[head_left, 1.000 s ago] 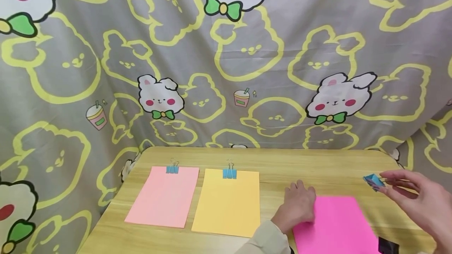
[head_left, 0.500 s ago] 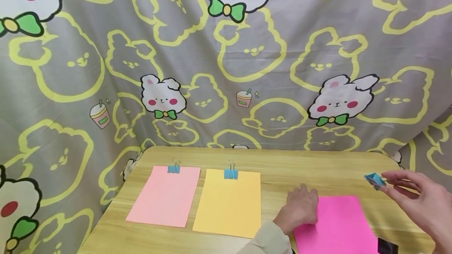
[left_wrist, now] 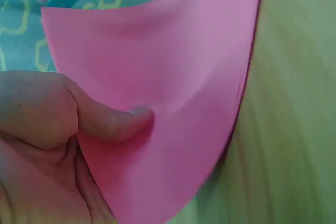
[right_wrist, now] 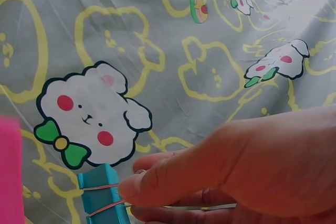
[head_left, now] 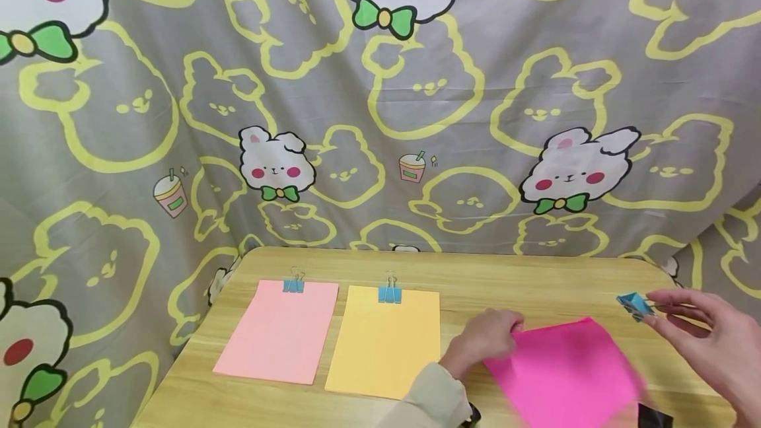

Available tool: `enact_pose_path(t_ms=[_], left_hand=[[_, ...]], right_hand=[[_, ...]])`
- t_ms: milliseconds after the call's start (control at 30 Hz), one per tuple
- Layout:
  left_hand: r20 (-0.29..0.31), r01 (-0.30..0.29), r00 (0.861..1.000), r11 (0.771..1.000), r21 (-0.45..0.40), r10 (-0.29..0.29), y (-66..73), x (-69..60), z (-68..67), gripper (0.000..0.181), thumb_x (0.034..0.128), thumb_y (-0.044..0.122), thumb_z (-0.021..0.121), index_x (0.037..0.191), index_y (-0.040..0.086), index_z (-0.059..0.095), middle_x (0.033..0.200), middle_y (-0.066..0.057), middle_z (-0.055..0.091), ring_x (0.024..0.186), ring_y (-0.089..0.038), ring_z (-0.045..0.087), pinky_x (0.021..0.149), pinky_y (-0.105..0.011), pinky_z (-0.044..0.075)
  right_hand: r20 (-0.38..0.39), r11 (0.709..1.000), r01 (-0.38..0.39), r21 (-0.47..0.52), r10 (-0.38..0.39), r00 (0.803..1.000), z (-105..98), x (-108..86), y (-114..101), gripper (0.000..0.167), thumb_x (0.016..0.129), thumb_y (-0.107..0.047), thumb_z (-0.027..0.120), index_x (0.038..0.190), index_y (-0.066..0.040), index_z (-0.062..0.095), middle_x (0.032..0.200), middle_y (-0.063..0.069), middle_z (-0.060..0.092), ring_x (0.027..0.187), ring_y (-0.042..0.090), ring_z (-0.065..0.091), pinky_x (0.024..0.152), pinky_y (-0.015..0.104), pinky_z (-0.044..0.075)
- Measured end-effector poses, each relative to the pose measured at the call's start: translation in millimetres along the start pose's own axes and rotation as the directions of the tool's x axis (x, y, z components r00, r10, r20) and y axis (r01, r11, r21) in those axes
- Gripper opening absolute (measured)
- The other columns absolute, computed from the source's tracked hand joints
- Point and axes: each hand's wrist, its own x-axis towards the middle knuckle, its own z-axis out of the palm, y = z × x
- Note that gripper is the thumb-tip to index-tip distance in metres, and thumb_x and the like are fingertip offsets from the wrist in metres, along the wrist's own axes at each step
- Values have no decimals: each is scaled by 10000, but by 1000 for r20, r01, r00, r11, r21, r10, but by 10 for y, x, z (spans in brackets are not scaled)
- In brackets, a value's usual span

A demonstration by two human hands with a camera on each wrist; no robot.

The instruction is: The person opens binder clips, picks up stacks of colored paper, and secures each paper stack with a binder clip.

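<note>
In the head view my left hand (head_left: 489,335) grips the far left corner of a stack of hot-pink paper (head_left: 571,372), which is raised and bent. The left wrist view shows the thumb pressed on the face of the curved pink sheets (left_wrist: 173,72); the other fingers are mostly hidden behind them. Off to the right, my right hand (head_left: 713,339) pinches a blue binder clip (head_left: 635,307) by its wire handles, above the table and apart from the paper. The right wrist view shows the clip (right_wrist: 102,195) beside the thumb and fingers.
On the wooden table (head_left: 535,283) lie a light-pink paper stack (head_left: 279,335) and a yellow one (head_left: 383,345), each with a blue binder clip at its far edge. A black object (head_left: 654,417) shows at the front right. A patterned curtain (head_left: 380,111) hangs behind.
The left hand has gone from resting at the hot-pink paper's left edge to gripping its corner, lifting and turning the sheets. The right hand with the binder clip has hardly moved.
</note>
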Motion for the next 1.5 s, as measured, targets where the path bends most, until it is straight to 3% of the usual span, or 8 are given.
enact_pose_path(t_ms=[200, 400, 633, 833, 1000, 1100, 1267, 1500], left_hand=[[-29, -29, 999, 965, -260, 22, -336, -7, -125, 342, 892, -48, 606, 1180, 127, 662, 734, 66, 509, 580, -66, 402, 514, -184, 352], [-31, -36, 999, 835, -549, 22, -634, -71, -246, 133, 902, -83, 592, 885, 20, 675, 646, 38, 497, 565, -69, 436, 543, -198, 370], [-72, 1, 994, 664, -748, -82, -885, -176, -453, 133, 968, -34, 591, 1042, -35, 702, 812, -53, 685, 698, -133, 645, 686, -268, 517], [-129, -34, 984, 588, -809, -120, -1183, -275, -597, 165, 1008, 17, 583, 1089, -46, 713, 934, -124, 744, 827, -139, 665, 785, -300, 493], [-161, -67, 979, 549, -833, -125, -1389, -355, -645, 177, 1017, 46, 589, 1117, -50, 699, 979, -119, 746, 854, -127, 645, 816, -296, 478], [-176, -69, 974, 556, -829, -141, -1476, -391, -638, 161, 1004, 35, 603, 1091, -70, 688, 880, -67, 705, 779, -118, 581, 761, -284, 461], [-201, -69, 966, 590, -804, -161, -1554, -439, -598, 121, 935, -42, 640, 1043, -95, 658, 761, 6, 573, 691, -119, 469, 676, -275, 414], [-239, -139, 966, 573, -808, -102, -1586, -454, -583, 234, 943, -13, 667, 1171, -54, 630, 973, -101, 695, 818, -142, 562, 795, -311, 469]], right_hand=[[-10, 1000, -8, -12, 8, 1000, 14, 2, -19, 250, 879, 132, 707, 1109, 138, 609, 990, -413, 406, 866, -257, 389, 673, -16, 399], [-12, 1000, 5, 7, -5, 1000, 23, -1, -19, 228, 863, 141, 721, 1062, 140, 610, 973, -423, 439, 859, -256, 416, 664, -6, 412], [22, 999, -21, -38, 22, 1000, 25, 14, -50, 266, 869, 90, 742, 1110, 124, 636, 992, -383, 418, 854, -267, 381, 648, 1, 416], [35, 998, -23, -65, 25, 999, 46, 20, -58, 272, 868, 70, 752, 1117, 108, 649, 986, -403, 397, 842, -282, 371, 635, 8, 423], [56, 993, -36, -114, 43, 997, 63, 34, -65, 266, 870, 27, 773, 1105, 85, 662, 991, -139, 588, 824, -299, 353, 611, 21, 429], [66, 990, -30, -139, 40, 997, 68, 46, -76, 266, 874, 20, 773, 1105, 87, 660, 1035, 109, 613, 821, -304, 331, 601, 24, 428], [84, 988, -18, -156, 31, 996, 67, 62, -97, 278, 883, -6, 773, 1123, 80, 662, 1074, 187, 585, 824, -306, 318, 596, 31, 432], [123, 981, -37, -190, 61, 991, 56, 85, -115, 309, 907, -69, 770, 1160, 62, 651, 1145, 280, 599, 807, -302, 296, 579, 51, 435]])
